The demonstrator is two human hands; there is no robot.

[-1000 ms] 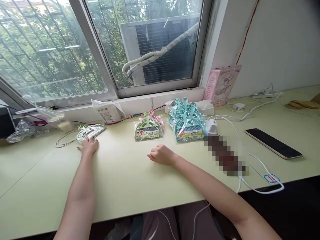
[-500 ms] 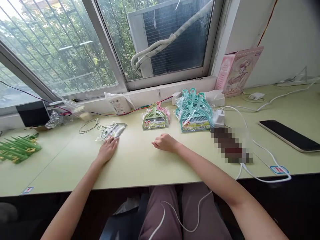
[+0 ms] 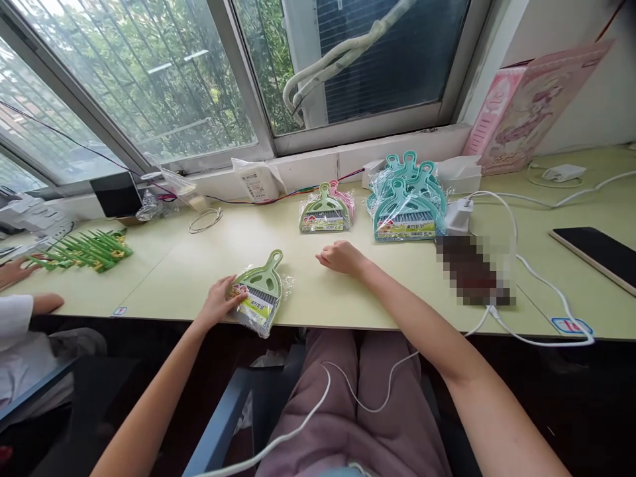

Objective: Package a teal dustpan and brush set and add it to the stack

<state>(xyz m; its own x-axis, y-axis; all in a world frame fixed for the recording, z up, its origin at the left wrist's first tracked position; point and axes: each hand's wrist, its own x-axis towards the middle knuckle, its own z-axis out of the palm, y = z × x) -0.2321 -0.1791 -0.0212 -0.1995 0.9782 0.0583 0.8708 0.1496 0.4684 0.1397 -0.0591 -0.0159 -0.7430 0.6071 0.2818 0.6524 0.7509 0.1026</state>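
My left hand (image 3: 221, 299) grips the left side of a green dustpan and brush set (image 3: 262, 291) in clear plastic, with a printed label across its lower part. The set is held tilted near the table's front edge, its handle pointing up and to the right. My right hand (image 3: 342, 257) rests on the table with its fingers curled in, and nothing shows in it. Beyond that hand stand a green and a pink wrapped set (image 3: 325, 213). To their right is a cluster of several teal wrapped dustpan sets (image 3: 408, 204).
At left lie green plant-like stems (image 3: 94, 250), with another person's hand (image 3: 17, 270) beside them. A black phone (image 3: 596, 255), a white charger (image 3: 460, 215) with cables and a pink box (image 3: 527, 116) are on the right. A coiled cable (image 3: 205, 220) lies near the window.
My left hand has lifted the green set off the table and brought it nearer to me, turning its front into view. My right hand stays curled. The view has swung left.
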